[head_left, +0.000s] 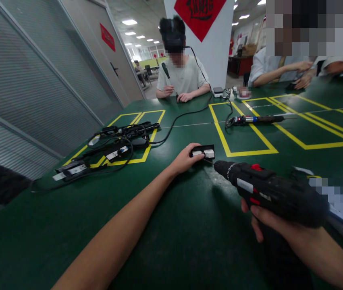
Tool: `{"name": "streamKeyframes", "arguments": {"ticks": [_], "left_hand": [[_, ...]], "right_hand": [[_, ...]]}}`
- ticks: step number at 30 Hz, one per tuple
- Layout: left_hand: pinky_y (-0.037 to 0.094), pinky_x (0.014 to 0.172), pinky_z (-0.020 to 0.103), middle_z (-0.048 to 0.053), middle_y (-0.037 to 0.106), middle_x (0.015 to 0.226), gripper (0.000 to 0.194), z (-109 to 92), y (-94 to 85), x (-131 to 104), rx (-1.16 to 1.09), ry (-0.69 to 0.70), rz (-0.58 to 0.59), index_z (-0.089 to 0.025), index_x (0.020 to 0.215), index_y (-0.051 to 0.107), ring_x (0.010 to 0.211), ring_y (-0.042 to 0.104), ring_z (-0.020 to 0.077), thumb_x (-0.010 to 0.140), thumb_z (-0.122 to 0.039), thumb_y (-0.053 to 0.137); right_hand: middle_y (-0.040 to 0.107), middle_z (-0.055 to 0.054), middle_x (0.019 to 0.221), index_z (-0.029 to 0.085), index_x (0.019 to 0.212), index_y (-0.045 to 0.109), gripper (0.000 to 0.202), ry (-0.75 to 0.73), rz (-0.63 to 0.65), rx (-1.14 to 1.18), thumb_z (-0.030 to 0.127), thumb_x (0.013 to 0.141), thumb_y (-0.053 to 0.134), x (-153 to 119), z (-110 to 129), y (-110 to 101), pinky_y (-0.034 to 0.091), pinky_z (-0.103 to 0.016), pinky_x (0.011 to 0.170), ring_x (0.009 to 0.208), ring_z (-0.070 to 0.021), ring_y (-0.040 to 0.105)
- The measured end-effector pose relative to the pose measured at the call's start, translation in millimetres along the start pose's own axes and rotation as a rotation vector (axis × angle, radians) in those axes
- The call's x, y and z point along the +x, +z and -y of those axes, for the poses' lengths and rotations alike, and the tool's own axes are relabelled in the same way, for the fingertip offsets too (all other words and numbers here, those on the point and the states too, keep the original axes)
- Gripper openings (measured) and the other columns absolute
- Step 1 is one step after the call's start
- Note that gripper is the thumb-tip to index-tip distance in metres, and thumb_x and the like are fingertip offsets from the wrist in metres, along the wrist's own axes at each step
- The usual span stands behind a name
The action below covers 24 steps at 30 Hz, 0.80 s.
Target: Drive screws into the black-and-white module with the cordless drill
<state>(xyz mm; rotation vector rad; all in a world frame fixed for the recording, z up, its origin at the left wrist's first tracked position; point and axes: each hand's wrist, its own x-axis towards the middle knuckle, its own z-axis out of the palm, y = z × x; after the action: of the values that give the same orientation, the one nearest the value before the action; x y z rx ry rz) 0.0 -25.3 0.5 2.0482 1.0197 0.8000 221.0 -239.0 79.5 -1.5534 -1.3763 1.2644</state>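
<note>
My left hand [188, 158] grips a small black block with a white label [208, 153], holding it at the tabletop near the middle of the view. Wrapped around the handle of a black cordless drill [268, 189] with red accents is my right hand [275, 219]. The drill points left, and its thin bit reaches toward the near side of the labelled block; I cannot tell whether the tip touches it. Part of the right hand is hidden behind the drill body.
On the green table [147, 225], black power adapters with cables [119, 147] lie at the left. A soldering iron-like tool [257, 119] rests on yellow tape outlines. Across the table, a person [186, 72] holds a screwdriver [165, 70]. Other people sit at the far right.
</note>
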Motion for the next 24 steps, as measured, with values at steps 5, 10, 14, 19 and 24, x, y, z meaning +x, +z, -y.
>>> {"name": "streamKeyframes", "arguments": {"ticks": [5,10,14,19,24], "left_hand": [[0.044,0.092,0.037,0.008,0.059,0.112,0.049,0,0.1,0,0.0,-0.002,0.002,-0.018,0.12,0.05,0.102,0.056,0.0222,0.079,-0.044,0.057],[0.044,0.091,0.038,0.008,0.058,0.113,0.05,-1,0.5,0,-0.004,-0.009,-0.005,-0.018,0.12,0.05,0.101,0.056,0.0222,0.078,-0.044,0.058],[0.045,0.09,0.037,0.008,0.059,0.113,0.049,-1,1.1,0,-0.013,-0.01,-0.006,-0.018,0.12,0.05,0.1,0.057,0.0216,0.078,-0.044,0.058],[0.045,0.09,0.036,0.008,0.058,0.113,0.05,1,2.1,1,-0.024,-0.011,-0.007,-0.018,0.12,0.05,0.1,0.057,0.0213,0.078,-0.044,0.058],[0.045,0.091,0.036,0.008,0.058,0.113,0.05,2,1.7,1,-0.011,-0.011,-0.01,-0.018,0.12,0.05,0.101,0.056,0.0215,0.078,-0.044,0.058]], "right_hand": [[0.053,0.005,0.04,0.024,0.067,0.061,0.017,0.0,0.011,0.042,0.037,0.078,0.057,6,-2,2,0.05,-0.032,0.055,0.044,-0.0178,0.061],[0.061,0.002,0.045,0.023,0.067,0.06,0.018,-0.008,0.027,0.033,0.037,0.078,0.056,7,-4,2,0.048,-0.03,0.049,0.041,-0.0167,0.06],[0.063,0.0,0.048,0.023,0.071,0.061,0.02,0.022,0.01,-0.034,0.041,0.079,0.054,6,-5,3,0.049,-0.032,0.052,0.045,-0.0177,0.062],[0.068,-0.001,0.065,0.025,0.09,0.06,0.022,-0.005,-0.025,0.018,0.041,0.076,0.056,7,-9,6,0.05,-0.033,0.046,0.041,-0.0166,0.059],[0.067,-0.001,0.062,0.024,0.085,0.062,0.021,0.013,-0.035,-0.01,0.043,0.077,0.057,7,-11,6,0.053,-0.034,0.051,0.043,-0.017,0.061]]}}
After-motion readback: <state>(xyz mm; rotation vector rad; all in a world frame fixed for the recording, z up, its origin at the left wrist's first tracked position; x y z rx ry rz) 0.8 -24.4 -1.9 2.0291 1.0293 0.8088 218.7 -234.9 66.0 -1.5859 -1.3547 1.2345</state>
